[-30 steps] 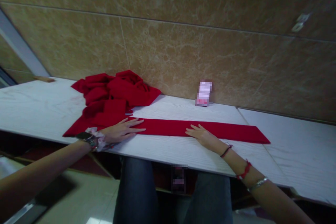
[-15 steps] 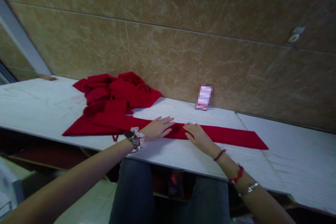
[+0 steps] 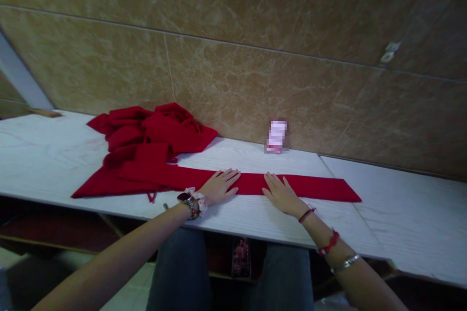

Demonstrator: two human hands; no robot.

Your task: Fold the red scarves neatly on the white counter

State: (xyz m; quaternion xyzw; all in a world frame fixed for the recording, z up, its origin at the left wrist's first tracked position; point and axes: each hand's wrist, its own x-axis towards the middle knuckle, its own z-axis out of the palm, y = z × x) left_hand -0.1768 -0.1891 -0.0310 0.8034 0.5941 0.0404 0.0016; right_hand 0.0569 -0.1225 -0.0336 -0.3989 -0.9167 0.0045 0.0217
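Observation:
A long red strip of fabric lies flat along the white tabletop, its right end cut on a slant. Toward the left it runs into a crumpled heap of the same red cloth. My left hand rests palm down on the strip, fingers stretched out. To its right, my right hand also lies flat on the strip, fingers spread. A stretch of smooth fabric shows between the two hands. Neither hand grips anything.
A phone-like item, blurred out, leans against the tiled wall behind the table. At the back left lies a small piece of wood. Dark open shelving runs below the tabletop. A wall socket is at upper right.
My hands have moved apart along the strip, the right one sliding rightward, and the fabric between them looks flatter. The whole view has shifted slightly.

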